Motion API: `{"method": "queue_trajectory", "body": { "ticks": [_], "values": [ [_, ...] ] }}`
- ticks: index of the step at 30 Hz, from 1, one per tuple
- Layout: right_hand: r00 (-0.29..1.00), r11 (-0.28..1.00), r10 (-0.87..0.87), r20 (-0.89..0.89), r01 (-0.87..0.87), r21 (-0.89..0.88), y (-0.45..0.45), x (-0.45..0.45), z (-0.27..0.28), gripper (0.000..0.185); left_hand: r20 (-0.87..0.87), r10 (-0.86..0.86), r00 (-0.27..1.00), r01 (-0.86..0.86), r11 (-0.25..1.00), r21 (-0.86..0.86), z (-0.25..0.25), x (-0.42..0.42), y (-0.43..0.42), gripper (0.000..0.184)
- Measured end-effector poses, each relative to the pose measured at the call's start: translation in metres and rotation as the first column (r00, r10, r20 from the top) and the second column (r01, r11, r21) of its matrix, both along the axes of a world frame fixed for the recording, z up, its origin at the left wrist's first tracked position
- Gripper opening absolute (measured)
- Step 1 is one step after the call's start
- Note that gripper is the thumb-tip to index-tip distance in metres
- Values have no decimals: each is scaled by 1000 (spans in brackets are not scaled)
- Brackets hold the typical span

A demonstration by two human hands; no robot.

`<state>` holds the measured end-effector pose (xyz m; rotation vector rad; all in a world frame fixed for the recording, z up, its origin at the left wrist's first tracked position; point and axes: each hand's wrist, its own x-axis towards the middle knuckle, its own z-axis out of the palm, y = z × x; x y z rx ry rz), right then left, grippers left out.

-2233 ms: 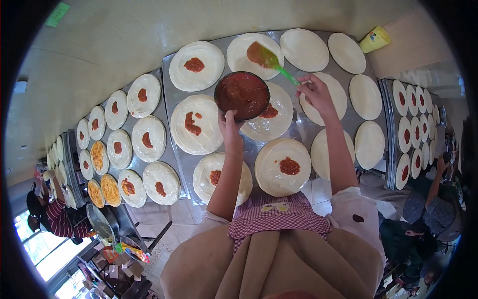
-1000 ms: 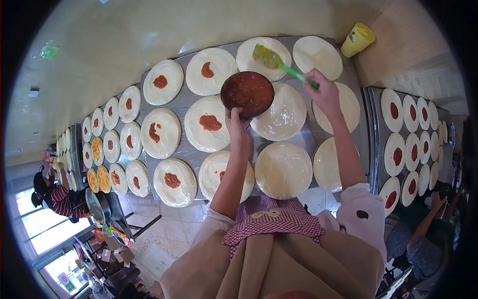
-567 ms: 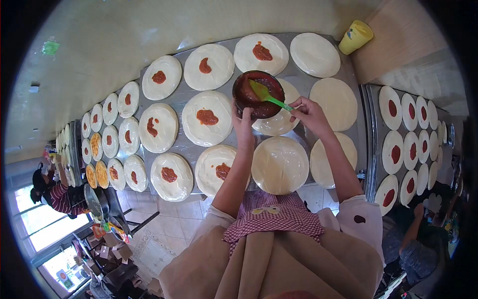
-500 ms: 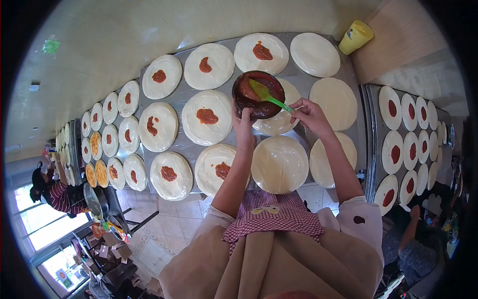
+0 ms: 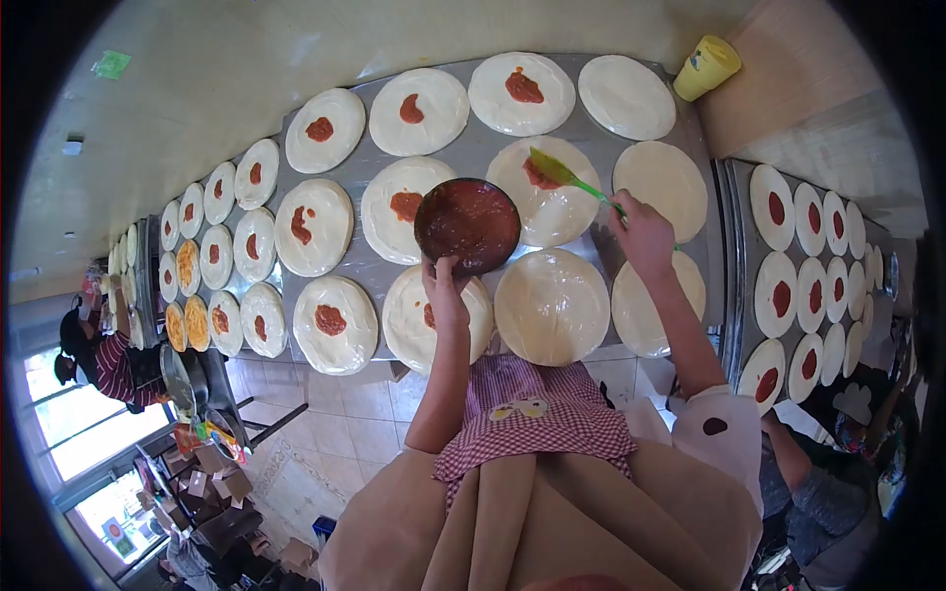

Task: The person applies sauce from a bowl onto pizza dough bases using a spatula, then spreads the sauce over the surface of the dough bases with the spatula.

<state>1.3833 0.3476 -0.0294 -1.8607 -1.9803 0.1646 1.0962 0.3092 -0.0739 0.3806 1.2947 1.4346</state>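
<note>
Metal tabletop [image 5: 603, 150] under a pale wall [image 5: 394, 30], rows of flat dough rounds [image 5: 553, 305] on it. Right hand [image 5: 645, 236]: fingers closed on the handle of a green spatula [image 5: 554, 167]. Blade is over the red patch on a round in the middle row; can't tell if it touches. Left hand [image 5: 445, 281]: fingers gripping the near side of a dark bowl [image 5: 469, 227], thumb at the rim, other fingers mostly hidden. Bowl holds chunky red sauce, is held above the rounds and partly covers two of them, left of the spatula.

Further out: back row, three rounds with a red patch, rightmost one plain. Middle row, rightmost plain too. Front row, two on the left have red, two on the right plain. Yellow cup [image 5: 708, 67] near the back right corner, by the wall. More rounds off to the left, most with red, a few covered in orange topping [image 5: 187, 266]. Second metal surface on the right, more red-topped rounds. Checkered apron [image 5: 537, 404] on the wearer. Person in a striped top [image 5: 116, 369] far left; another person's grey sleeve [image 5: 823, 502] lower right. Cardboard boxes [image 5: 232, 483] lower left.
</note>
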Motion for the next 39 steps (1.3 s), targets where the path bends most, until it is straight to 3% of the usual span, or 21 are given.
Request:
{"method": "queue_trajectory", "body": {
  "ticks": [1, 4, 7, 10, 14, 16, 18, 21, 24, 27, 30, 33, 36, 39],
  "values": [
    [997, 1000, -11, 79, 11, -2, -1, 1, -2, 12, 0, -1, 1000, 1, 1000, -4, -2, -4, -4, 30],
    [996, 997, -27, -80, 32, 64, -6, 7, 10, 13, 19, -12, 1000, 12, 1000, 11, -5, -5, -11, 36],
    [954, 995, -18, -301, -14, -101, -25, -5, 41, 15, 33, -45, 998, 45, 999, 16, -11, -1, -13, 50],
    [956, 982, 71, -285, -117, -147, -51, -30, 48, 15, 11, -129, 992, 128, 991, 48, -8, 7, -14, 56],
    [964, 960, 15, -267, -88, -264, -79, -57, 31, 15, 19, -254, 967, 252, 964, 85, 13, 21, -20, 61],
    [891, 956, -74, -448, -65, -286, -91, -62, 20, 16, 23, -295, 955, 289, 948, 136, 9, 23, -24, 62],
    [775, 939, -164, -611, -67, -338, -103, -61, 7, 16, 51, -330, 943, 326, 942, 77, 7, 18, -28, 61],
    [647, 884, -307, -698, -78, -461, -116, -59, 11, 18, 131, -346, 929, 347, 938, 18, -1, 9, -31, 58],
    [386, 836, -456, -802, -122, -535, -116, -57, 21, 17, 158, -336, 928, 341, 940, -3, -1, 1, -31, 54],
    [340, 840, -502, -795, -29, -542, -102, -58, 28, 15, 138, -331, 934, 334, 943, 0, -5, -11, -34, 52],
    [722, 953, -288, -629, 155, -259, -83, -50, -12, 14, 141, -318, 938, 319, 948, 15, -9, -22, -35, 51],
    [808, 924, -371, -457, 273, -268, -77, -47, -21, 14, 152, -306, 940, 306, 952, 24, -12, -27, -35, 52],
    [573, 904, -417, -706, 176, -391, -87, -40, -19, 14, 159, -302, 940, 303, 953, 22, -10, -29, -36, 54],
    [460, 872, -443, -769, 23, -488, -107, -47, 14, 15, 133, -325, 936, 323, 946, 41, -7, -28, -34, 50]
  ]
}}
